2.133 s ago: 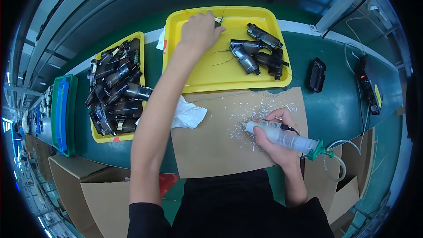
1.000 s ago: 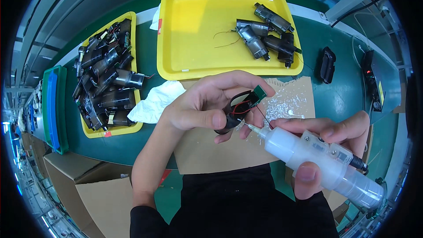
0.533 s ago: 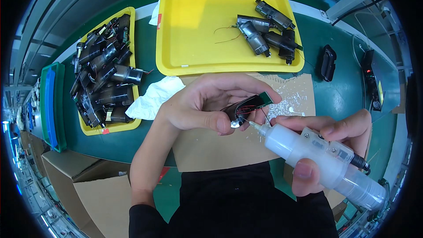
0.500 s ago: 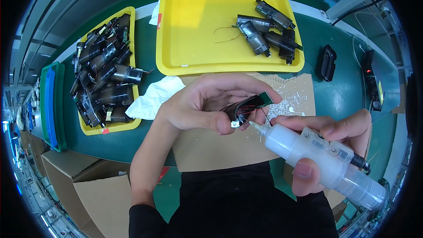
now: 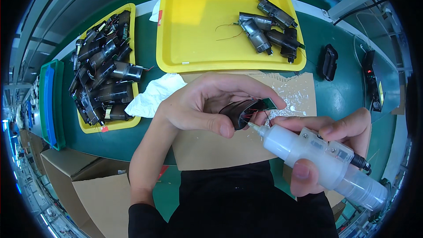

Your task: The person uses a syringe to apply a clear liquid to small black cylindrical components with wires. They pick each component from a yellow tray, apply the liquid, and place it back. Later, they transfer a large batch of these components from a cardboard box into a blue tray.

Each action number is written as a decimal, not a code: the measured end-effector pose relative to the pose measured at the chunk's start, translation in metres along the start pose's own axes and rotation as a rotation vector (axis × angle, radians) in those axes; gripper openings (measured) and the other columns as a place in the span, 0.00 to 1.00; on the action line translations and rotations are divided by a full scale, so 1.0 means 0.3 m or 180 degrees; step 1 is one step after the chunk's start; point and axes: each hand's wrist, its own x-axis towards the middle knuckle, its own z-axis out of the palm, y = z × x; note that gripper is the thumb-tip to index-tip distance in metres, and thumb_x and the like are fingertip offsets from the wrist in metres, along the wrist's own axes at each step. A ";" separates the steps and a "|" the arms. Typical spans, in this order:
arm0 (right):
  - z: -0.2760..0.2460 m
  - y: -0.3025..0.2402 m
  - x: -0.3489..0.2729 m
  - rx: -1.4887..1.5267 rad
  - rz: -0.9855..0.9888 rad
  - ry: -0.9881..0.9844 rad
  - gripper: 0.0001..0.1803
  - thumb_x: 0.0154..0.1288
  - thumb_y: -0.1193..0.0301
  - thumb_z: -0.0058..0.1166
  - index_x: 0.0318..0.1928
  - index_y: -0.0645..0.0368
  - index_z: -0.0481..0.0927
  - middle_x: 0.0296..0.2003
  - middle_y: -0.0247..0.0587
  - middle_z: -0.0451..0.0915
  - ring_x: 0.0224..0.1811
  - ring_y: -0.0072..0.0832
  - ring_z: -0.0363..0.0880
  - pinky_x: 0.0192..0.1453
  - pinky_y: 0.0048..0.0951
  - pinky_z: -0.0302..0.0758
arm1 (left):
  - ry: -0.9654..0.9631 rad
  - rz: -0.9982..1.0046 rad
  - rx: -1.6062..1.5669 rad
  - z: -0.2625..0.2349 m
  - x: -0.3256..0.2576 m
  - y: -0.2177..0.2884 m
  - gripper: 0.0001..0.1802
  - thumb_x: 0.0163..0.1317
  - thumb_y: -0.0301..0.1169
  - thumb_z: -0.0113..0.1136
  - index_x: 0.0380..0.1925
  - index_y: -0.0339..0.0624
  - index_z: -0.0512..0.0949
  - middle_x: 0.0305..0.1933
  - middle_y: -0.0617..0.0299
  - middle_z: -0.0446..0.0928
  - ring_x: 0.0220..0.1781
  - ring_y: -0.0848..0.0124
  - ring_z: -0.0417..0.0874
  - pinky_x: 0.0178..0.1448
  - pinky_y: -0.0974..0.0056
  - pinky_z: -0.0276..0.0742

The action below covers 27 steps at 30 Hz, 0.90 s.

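Observation:
My left hand point(image 5: 187, 110) is closed round a dark cylindrical housing point(image 5: 234, 113), its open end turned toward the right. Red wires show inside that end, and a small green circuit board point(image 5: 269, 104) sticks out beside my fingertips. In my right hand point(image 5: 354, 128) lies a thick translucent dispensing syringe point(image 5: 291, 147) filled with white material, gripped between thumb and fingers. Its narrow tip points up and left, right at the housing's opening; whether the two touch I cannot tell. Below both hands is a cardboard sheet point(image 5: 211, 154) spattered with white spots.
A yellow tray point(image 5: 189, 53) at the back carries several dark housings point(image 5: 257, 36) on its right side. Another yellow tray point(image 5: 132, 123) at left is heaped with more. A crumpled white cloth point(image 5: 156, 94) lies between. A black molded piece point(image 5: 328, 63) rests at right.
The housing has turned in my left hand: a shiny white-silver bit near my thumb is out of sight, and the open end shows more. The syringe tip stays close to it.

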 end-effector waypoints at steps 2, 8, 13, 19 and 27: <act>-0.003 -0.012 -0.003 -0.0060 0.0072 -0.0040 0.29 0.53 0.66 0.63 0.37 0.65 0.53 0.33 0.56 0.82 0.29 0.27 0.83 0.37 0.15 0.76 | -0.0055 0.0055 0.0047 -0.001 0.002 -0.003 0.36 0.46 0.40 0.76 0.52 0.30 0.73 0.43 0.47 0.75 0.38 0.65 0.77 0.37 0.65 0.73; -0.004 -0.065 -0.014 -0.0134 0.0586 -0.0084 0.32 0.48 0.69 0.68 0.37 0.65 0.54 0.37 0.54 0.82 0.35 0.27 0.83 0.43 0.15 0.75 | -0.0079 0.0036 0.0098 0.002 0.001 0.004 0.35 0.46 0.39 0.76 0.51 0.30 0.74 0.42 0.48 0.75 0.38 0.64 0.77 0.43 0.62 0.72; -0.034 -0.093 -0.006 -0.0556 0.0608 -0.0668 0.32 0.46 0.72 0.69 0.38 0.64 0.54 0.41 0.52 0.82 0.41 0.27 0.83 0.48 0.14 0.74 | -0.0115 0.0136 0.0084 0.004 0.002 -0.002 0.34 0.46 0.38 0.76 0.50 0.29 0.74 0.41 0.47 0.76 0.37 0.63 0.78 0.43 0.62 0.73; -0.032 -0.075 -0.016 -0.0281 0.0557 -0.0524 0.32 0.47 0.73 0.68 0.39 0.64 0.53 0.42 0.48 0.82 0.43 0.26 0.83 0.50 0.13 0.72 | -0.0141 0.0004 -0.0010 0.009 -0.003 0.009 0.34 0.45 0.36 0.76 0.49 0.27 0.75 0.42 0.46 0.76 0.38 0.63 0.78 0.42 0.62 0.73; -0.036 -0.069 -0.008 -0.0466 0.0396 -0.0593 0.30 0.48 0.72 0.66 0.38 0.64 0.53 0.41 0.48 0.82 0.41 0.25 0.83 0.49 0.13 0.72 | -0.0226 0.0049 0.0029 0.009 0.000 0.010 0.33 0.46 0.37 0.76 0.49 0.27 0.75 0.41 0.46 0.75 0.38 0.62 0.78 0.42 0.62 0.74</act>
